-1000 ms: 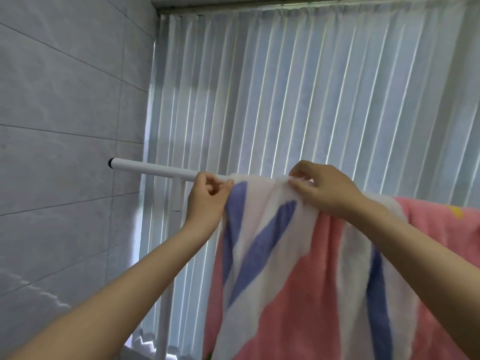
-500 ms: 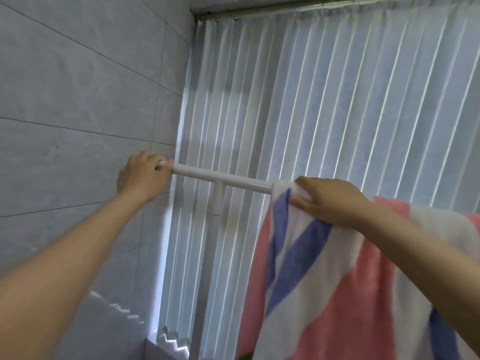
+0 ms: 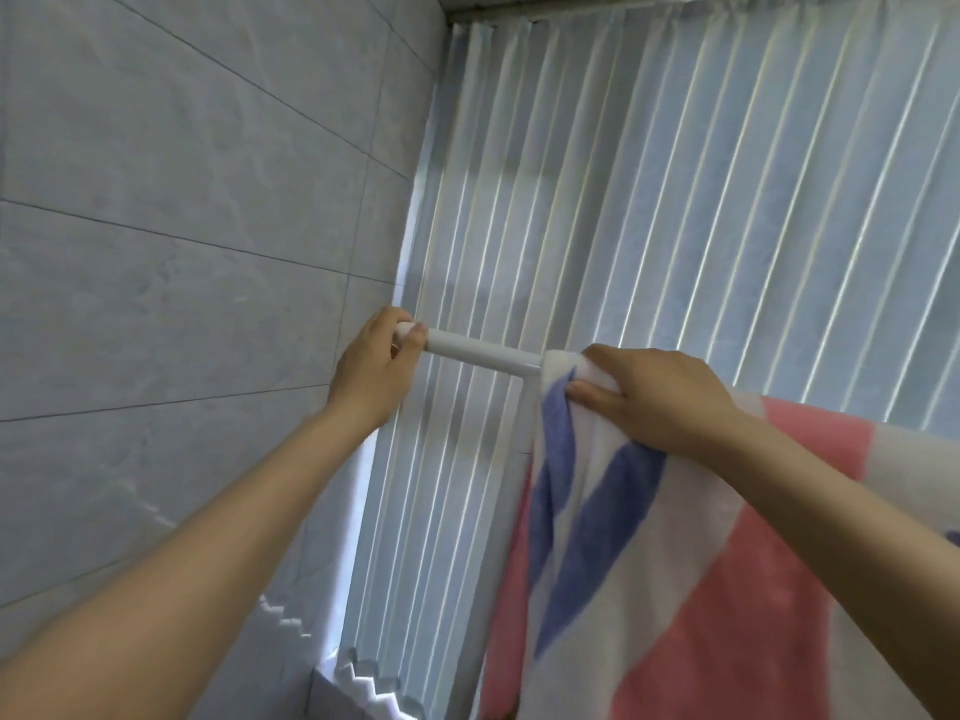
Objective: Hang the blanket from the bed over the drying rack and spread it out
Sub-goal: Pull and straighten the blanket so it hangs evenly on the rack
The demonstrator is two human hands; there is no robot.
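Up close, my left hand (image 3: 371,368) has its fingers (image 3: 413,336) curled tight around the free end of the white drying rack bar (image 3: 480,354), so the tip of the bar is hidden inside the fist. My right hand (image 3: 657,394) lies on top of the same bar further along, its fingers pinched closed on the near edge of the blanket (image 3: 649,589), thumb underneath and pressing the fabric. Between my two hands a short bare stretch of bar shows, with a white upright post (image 3: 529,413) dropping from it just beside the blanket's edge. From the right hand the blanket is draped over the bar and hangs down towards the lower right; it is fluffy, white with broad pink and blue bands, and bunched into folds near the grip. Both of my bare forearms reach up from the lower corners. Behind the rack hang pale vertical blinds (image 3: 675,200), and on the left stands a grey tiled wall (image 3: 182,226).
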